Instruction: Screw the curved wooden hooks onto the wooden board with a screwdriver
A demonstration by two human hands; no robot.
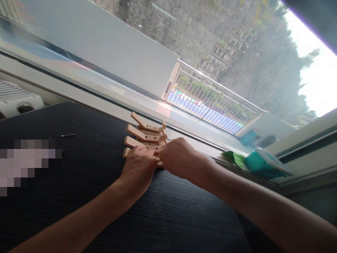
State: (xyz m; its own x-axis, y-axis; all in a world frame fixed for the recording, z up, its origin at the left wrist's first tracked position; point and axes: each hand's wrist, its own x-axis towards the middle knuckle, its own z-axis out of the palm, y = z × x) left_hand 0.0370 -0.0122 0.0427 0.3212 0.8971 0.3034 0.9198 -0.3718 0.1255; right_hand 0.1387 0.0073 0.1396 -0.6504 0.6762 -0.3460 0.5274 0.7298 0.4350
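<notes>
A light wooden rack with several angled hook pegs [146, 135] lies on a dark ribbed tabletop [79, 196] close to the window. My left hand [138, 168] rests on the near end of the rack, fingers curled down over the lowest peg. My right hand [179, 156] is closed in a loose fist on the rack's right side, pressed against it just beside the left hand. What the right fingers pinch is hidden behind the knuckles.
A small thin metal piece [68, 135] lies on the table to the left. A teal box [263, 163] and a green cloth [234, 158] sit on the window sill at right. A white appliance [18, 100] stands at far left. The window glass runs along the table's far edge.
</notes>
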